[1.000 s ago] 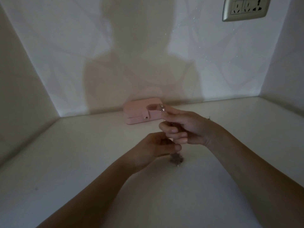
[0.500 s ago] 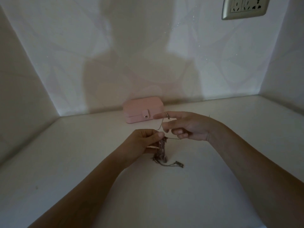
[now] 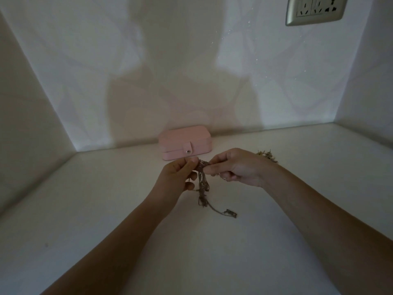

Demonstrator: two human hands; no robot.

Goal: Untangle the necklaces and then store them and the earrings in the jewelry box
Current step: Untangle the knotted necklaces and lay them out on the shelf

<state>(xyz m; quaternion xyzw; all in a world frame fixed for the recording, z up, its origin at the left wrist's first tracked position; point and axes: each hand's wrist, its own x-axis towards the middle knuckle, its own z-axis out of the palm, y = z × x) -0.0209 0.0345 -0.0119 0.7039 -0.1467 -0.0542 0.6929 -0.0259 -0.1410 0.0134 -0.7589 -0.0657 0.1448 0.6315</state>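
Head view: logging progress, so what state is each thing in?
jewelry box, closed, strap down.
necklaces, tangled, hanging from both hands, end on table.
left hand, pinches the necklaces.
right hand, pinches the necklaces.
small jewelry pile, lying behind the right wrist.

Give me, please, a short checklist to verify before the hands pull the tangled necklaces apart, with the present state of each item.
1. Both hands hold: left hand and right hand pinch the top of the necklaces: ok.
2. Loose end supported: it lies on the table: ok.
3. Chains separated: one twisted bunch: not ok.
4. Lid of the jewelry box open: shut, strap snapped: not ok.
5. Earrings found: small pile beside the right wrist, too dim to identify: cannot tell.
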